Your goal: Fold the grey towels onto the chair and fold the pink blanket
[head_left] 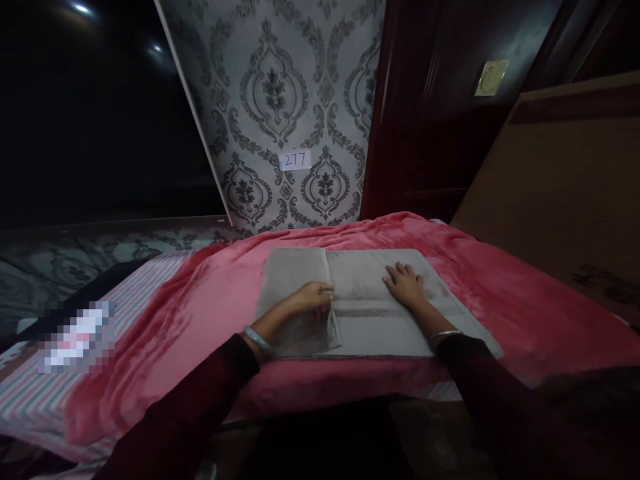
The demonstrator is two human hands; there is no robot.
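Observation:
A grey, soft-looking mat (370, 277) lies on a pink blanket, with its left part folded over towards the middle. My left hand (311, 299) is closed at the edge of that folded flap (295, 267), its fingers curled over the edge and the index finger stretched to the right. Flat on the right part of the mat rests my right hand (406, 285), fingers spread. A darker grey stripe crosses the mat just below the right hand. What lies under the flap is hidden.
The pink blanket (210, 300) covers a table-like surface, over a striped cloth (145, 287) at the left. Behind are a large dark screen (100, 120) and patterned wallpaper with a paper label (295, 160) reading 277. A big cardboard box (565, 180) stands at the right.

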